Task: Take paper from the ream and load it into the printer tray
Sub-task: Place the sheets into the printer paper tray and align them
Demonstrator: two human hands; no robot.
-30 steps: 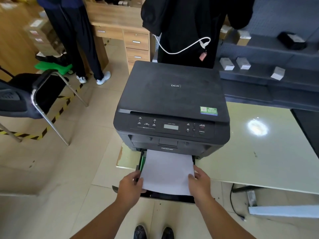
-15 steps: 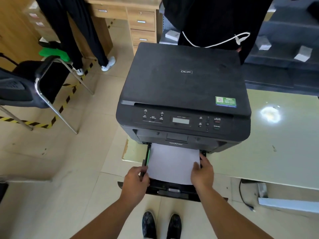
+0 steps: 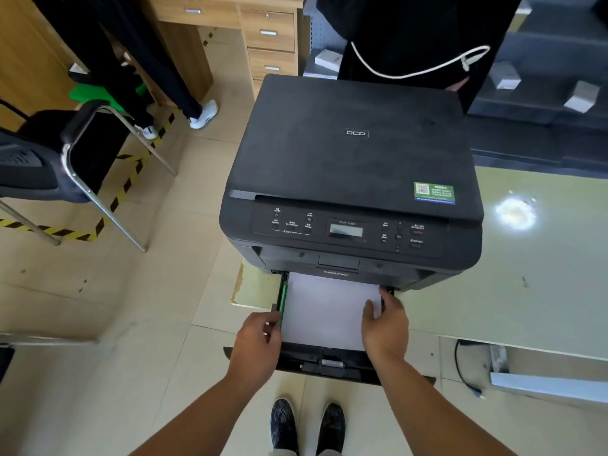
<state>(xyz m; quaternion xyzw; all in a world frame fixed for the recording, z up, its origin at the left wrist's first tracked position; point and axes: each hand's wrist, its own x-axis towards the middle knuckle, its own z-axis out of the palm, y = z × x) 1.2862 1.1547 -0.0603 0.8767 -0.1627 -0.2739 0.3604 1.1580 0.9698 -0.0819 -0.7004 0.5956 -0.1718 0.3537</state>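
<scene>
A black printer (image 3: 355, 166) stands on the corner of a pale green table (image 3: 526, 291). Its paper tray (image 3: 329, 365) is pulled out toward me. A white paper stack (image 3: 324, 311) lies flat in the tray, its far end under the printer body. My left hand (image 3: 260, 340) grips the stack's left edge, beside the green side guide (image 3: 282, 296). My right hand (image 3: 385, 327) holds the right edge, fingertips resting on top of the sheets. The tray's near end shows bare black plastic.
A person in black stands right behind the printer. Another person's legs and a wooden desk with drawers (image 3: 269, 37) are at the back left. A black chair (image 3: 65, 159) stands left. A flat white object (image 3: 546, 386) and a cable (image 3: 460, 370) lie under the table, right.
The paper has gone from tilted above the tray to lying flat and deeper inside it. Both hands moved forward with it along the sides.
</scene>
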